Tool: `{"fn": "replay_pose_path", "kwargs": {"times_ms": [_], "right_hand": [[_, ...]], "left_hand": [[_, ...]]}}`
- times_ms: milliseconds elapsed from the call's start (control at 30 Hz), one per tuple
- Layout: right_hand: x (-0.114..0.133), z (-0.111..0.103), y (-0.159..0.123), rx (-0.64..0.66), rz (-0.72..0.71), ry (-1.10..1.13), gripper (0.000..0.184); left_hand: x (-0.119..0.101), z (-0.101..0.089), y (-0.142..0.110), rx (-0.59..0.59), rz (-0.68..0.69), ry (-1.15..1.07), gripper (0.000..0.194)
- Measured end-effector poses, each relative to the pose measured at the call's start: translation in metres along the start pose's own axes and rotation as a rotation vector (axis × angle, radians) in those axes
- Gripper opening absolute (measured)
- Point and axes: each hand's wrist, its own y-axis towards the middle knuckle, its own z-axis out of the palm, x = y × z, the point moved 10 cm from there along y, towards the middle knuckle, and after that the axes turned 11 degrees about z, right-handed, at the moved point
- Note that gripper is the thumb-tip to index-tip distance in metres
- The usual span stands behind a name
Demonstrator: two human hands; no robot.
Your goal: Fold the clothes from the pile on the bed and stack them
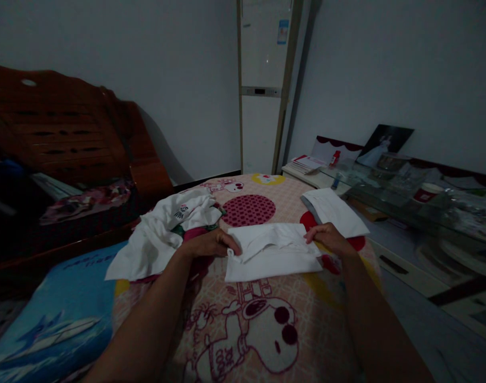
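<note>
A white garment [273, 255] lies partly folded on a pink cartoon-print sheet [251, 330] in front of me. My left hand [211, 244] pinches the garment's left edge with closed fingers. At the opposite edge my right hand [328, 236] grips the cloth the same way. A folded white piece [334, 211] rests just beyond my right hand. To the left of my left hand is a loose heap of white and coloured clothes [163, 234].
A dark wooden bench [67, 138] with clutter stands at the left, and a blue cushion [55, 314] lies below it. A tall white air conditioner [262, 90] fills the corner. At the right, a glass-topped cabinet [406, 197] carries a red cup [426, 192] and a framed photo [386, 142].
</note>
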Motion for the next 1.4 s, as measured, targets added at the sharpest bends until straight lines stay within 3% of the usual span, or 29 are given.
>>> {"fn": "replay_pose_path", "kwargs": {"times_ms": [133, 233, 300, 333, 433, 533, 633, 767, 900, 1133, 1400], "right_hand": [[0.018, 0.002, -0.001, -0.094, -0.073, -0.002, 0.021], [0.033, 0.025, 0.001, -0.058, -0.131, -0.023, 0.02], [0.041, 0.043, 0.003, -0.017, -0.162, -0.072, 0.018], [0.044, 0.051, 0.003, -0.001, -0.172, -0.11, 0.017], [0.046, 0.068, 0.003, 0.039, -0.194, -0.212, 0.014], [0.045, 0.074, 0.002, 0.075, -0.216, -0.265, 0.014], [0.048, 0.068, 0.001, 0.014, -0.266, -0.234, 0.017], [0.06, 0.067, -0.002, -0.081, -0.46, -0.206, 0.023], [0.052, 0.086, 0.002, -0.028, -0.497, -0.344, 0.023], [0.056, 0.074, -0.003, -0.087, -0.48, -0.207, 0.021], [0.061, 0.102, -0.009, 0.042, -0.478, -0.371, 0.026]], "left_hand": [[-0.004, -0.005, -0.007, -0.036, -0.029, -0.03, 0.031], [-0.011, -0.015, 0.006, -0.233, 0.031, 0.039, 0.035], [-0.022, -0.02, 0.019, -0.392, 0.147, 0.185, 0.032], [-0.027, -0.015, 0.027, -0.411, 0.212, 0.274, 0.031], [-0.03, 0.012, 0.047, -0.32, 0.327, 0.489, 0.037], [-0.018, 0.035, 0.055, -0.186, 0.298, 0.606, 0.042], [-0.011, 0.043, 0.053, -0.118, 0.265, 0.628, 0.045], [-0.014, 0.047, 0.053, -0.108, 0.283, 0.61, 0.049], [-0.015, 0.053, 0.056, -0.078, 0.262, 0.583, 0.047], [-0.025, 0.024, 0.049, -0.329, 0.21, 0.444, 0.029], [-0.021, 0.03, 0.053, -0.209, 0.143, 0.515, 0.024]]}}
